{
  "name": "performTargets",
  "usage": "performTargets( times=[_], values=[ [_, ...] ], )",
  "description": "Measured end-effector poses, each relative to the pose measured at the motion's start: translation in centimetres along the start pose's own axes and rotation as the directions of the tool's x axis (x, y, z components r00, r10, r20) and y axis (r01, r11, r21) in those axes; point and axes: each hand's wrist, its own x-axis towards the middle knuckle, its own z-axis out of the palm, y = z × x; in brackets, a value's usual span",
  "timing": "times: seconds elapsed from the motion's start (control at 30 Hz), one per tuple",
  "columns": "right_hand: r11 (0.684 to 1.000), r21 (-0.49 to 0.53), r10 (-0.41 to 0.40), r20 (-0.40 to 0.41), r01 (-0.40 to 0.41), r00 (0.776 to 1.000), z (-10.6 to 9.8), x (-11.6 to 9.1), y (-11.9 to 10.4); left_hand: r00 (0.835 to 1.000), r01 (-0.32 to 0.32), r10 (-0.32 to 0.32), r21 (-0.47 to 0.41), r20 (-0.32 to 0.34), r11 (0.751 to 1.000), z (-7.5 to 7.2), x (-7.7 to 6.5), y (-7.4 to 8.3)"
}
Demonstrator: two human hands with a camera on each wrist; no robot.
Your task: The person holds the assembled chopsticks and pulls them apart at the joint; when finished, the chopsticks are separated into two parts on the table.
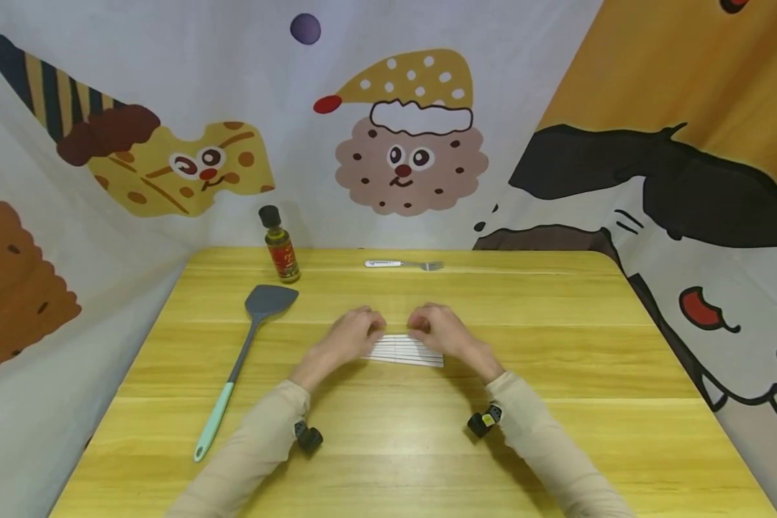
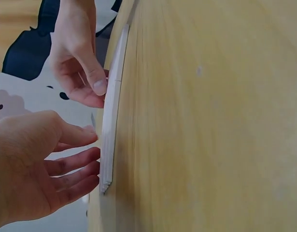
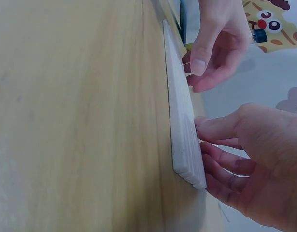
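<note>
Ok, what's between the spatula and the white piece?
In the head view, the left hand, with bare tabletop between it and the spatula.

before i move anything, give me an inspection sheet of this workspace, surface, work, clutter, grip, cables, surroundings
Surface: wood-grained table
Job's things: white layered piece, lying on the table, dark lines along its top
Clutter: spatula at left; upright bottle and fork towards the far edge
Fingers: left hand and right hand both at the white layered piece's far side, fingers loosely bent
Cables: nothing seen
Surroundings: cartoon-print cloth behind the table
</note>
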Motion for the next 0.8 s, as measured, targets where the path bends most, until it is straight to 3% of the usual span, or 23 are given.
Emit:
performTargets(
  times=[0.3, 0.5, 0.8],
  values=[
    [0.997, -0.044, -0.060, -0.039, 0.059, 0.997, 0.5, 0.4, 0.0, 1.000, 0.024, -0.024, -0.003, -0.008, 1.000, 0.6, 1.0, -0.2],
    [0.994, -0.050, -0.102, -0.007, 0.102, 0.995, 0.4, 1.0, -0.1, 0.999, 0.042, -0.042, -0.023, -0.009, 0.999, 0.6, 1.4, -0.3],
    [0.983, -0.135, -0.124, 0.004, 0.123, 0.992, -0.6, 1.0, -0.4, 0.999, 0.023, -0.021, -0.073, 0.024, 0.997, 0.1, 1.9, -0.2]
  ],
)
